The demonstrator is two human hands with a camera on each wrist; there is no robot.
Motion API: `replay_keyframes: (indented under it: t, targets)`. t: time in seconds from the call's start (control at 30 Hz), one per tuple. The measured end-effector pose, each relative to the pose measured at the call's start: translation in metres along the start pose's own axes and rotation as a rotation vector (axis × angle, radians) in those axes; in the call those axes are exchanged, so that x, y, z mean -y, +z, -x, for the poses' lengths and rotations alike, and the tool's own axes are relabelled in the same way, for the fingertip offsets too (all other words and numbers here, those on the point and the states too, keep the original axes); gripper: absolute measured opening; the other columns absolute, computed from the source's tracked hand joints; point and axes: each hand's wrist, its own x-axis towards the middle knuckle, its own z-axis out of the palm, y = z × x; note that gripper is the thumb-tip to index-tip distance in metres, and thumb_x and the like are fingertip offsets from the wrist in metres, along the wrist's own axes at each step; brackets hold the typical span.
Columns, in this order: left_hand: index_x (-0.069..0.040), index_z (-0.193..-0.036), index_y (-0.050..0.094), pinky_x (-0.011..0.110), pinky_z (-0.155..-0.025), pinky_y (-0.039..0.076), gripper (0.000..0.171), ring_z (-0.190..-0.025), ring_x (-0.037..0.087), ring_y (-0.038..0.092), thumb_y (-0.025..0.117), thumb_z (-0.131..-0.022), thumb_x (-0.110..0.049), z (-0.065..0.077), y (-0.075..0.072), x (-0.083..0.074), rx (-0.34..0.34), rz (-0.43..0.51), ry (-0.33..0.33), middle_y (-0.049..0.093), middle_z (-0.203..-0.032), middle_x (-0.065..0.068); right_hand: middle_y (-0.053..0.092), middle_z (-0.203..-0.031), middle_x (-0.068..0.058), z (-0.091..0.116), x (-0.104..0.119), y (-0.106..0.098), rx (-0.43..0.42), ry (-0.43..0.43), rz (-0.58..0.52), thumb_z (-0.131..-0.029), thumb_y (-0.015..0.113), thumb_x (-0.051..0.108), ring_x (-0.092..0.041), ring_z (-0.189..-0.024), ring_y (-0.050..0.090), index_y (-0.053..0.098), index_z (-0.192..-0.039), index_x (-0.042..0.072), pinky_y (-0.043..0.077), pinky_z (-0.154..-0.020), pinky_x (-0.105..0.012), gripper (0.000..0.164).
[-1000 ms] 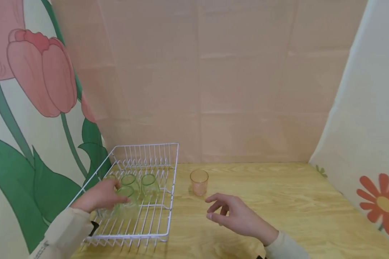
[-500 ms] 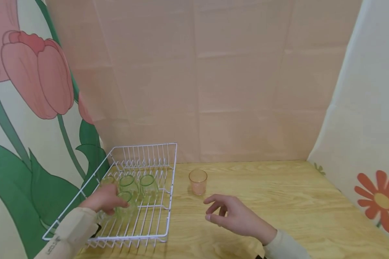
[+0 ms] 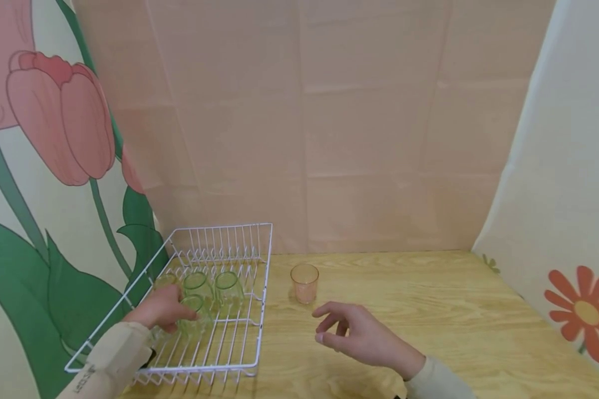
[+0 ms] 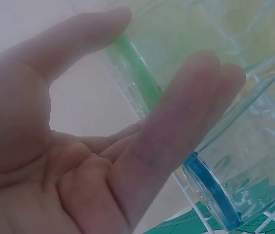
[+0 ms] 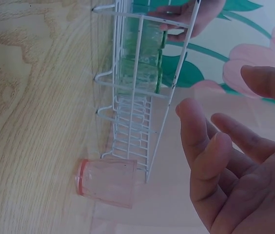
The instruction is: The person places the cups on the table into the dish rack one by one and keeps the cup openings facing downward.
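Observation:
In the head view my left hand (image 3: 161, 309) is at the front-left glasses in the white wire dish rack (image 3: 257, 338). Its thumb and fingers lie about the base end of an upside-down green glass (image 3: 194, 321); in the left wrist view the thumb touches the green ring of the glass (image 4: 140, 73). Beside the fingers is a blue-ringed glass (image 4: 215, 187). Two more green glasses (image 3: 197, 285) stand upside down behind. My right hand (image 3: 361, 335) hovers over the table with loosely curled fingers and holds nothing. Beyond it an orange glass (image 3: 305, 285) stands upright.
Another glass (image 3: 166, 280) at the rack's left is partly hidden by the left hand. A wood-grain table (image 3: 419, 293) bears the rack and the orange glass. A plain pinkish sheet (image 3: 349, 138) hangs behind, with flower-printed sheets at both sides.
My left hand has lowered slightly with the front green glass, which now sits lower in the rack. In the last half second the hands hardly moved. The right hand stays in place.

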Motion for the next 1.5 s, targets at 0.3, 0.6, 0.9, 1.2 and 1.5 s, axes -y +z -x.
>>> replay_keyframes:
  t: [0.3, 0.6, 0.9, 1.2, 1.5]
  targets:
    - [-0.007, -0.07, 0.04, 0.027, -0.048, 0.044, 0.041, -0.049, 0.017, 0.056, 0.078, -0.07, -0.024, 0.002, 0.0, 0.002, -0.012, 0.006, 0.036, 0.047, -0.066, 0.006, 0.069, -0.093, 0.005, -0.002, -0.003, 0.002, -0.004, -0.018, 0.023, -0.089, 0.063, 0.037, -0.007, -0.061, 0.058, 0.058, -0.116, 0.025, 0.048, -0.052, -0.025, 0.03]
    - [-0.002, -0.079, 0.045, 0.027, -0.048, 0.044, 0.038, -0.049, 0.016, 0.055, 0.077, -0.072, -0.021, 0.003, -0.005, 0.001, 0.007, 0.011, 0.034, 0.05, -0.074, 0.01, 0.069, -0.088, 0.006, -0.011, -0.008, 0.001, -0.026, 0.046, 0.107, -0.087, 0.064, 0.04, -0.005, -0.053, 0.055, 0.06, -0.114, 0.019, 0.047, -0.053, -0.024, 0.034]
    - [0.012, -0.134, 0.033, 0.037, -0.059, 0.049, 0.084, -0.071, 0.024, 0.059, 0.075, -0.076, -0.032, 0.025, -0.026, -0.016, -0.045, -0.046, 0.101, 0.052, -0.118, 0.03, 0.069, -0.087, -0.005, -0.023, -0.022, 0.003, -0.101, 0.159, 0.182, -0.086, 0.065, 0.04, -0.008, -0.055, 0.057, 0.062, -0.109, 0.01, 0.047, -0.05, -0.027, 0.038]
    - [-0.001, -0.13, 0.042, 0.031, -0.057, 0.044, 0.06, -0.061, 0.012, 0.056, 0.069, -0.084, -0.03, 0.059, -0.019, -0.066, -0.137, 0.095, 0.276, 0.065, -0.08, 0.0, 0.067, -0.083, -0.006, -0.04, -0.034, 0.002, -0.165, 0.278, 0.108, -0.086, 0.066, 0.035, -0.013, -0.062, 0.06, 0.063, -0.105, 0.008, 0.049, -0.053, -0.03, 0.033]
    - [-0.013, -0.121, 0.054, 0.03, -0.057, 0.045, 0.047, -0.061, 0.006, 0.055, 0.07, -0.082, -0.033, 0.072, 0.02, -0.109, -0.129, 0.105, 0.405, 0.065, -0.078, -0.008, 0.066, -0.078, -0.004, -0.064, -0.05, 0.001, -0.299, 0.352, 0.151, -0.084, 0.067, 0.031, -0.012, -0.06, 0.059, 0.064, -0.1, 0.009, 0.048, -0.051, -0.03, 0.027]
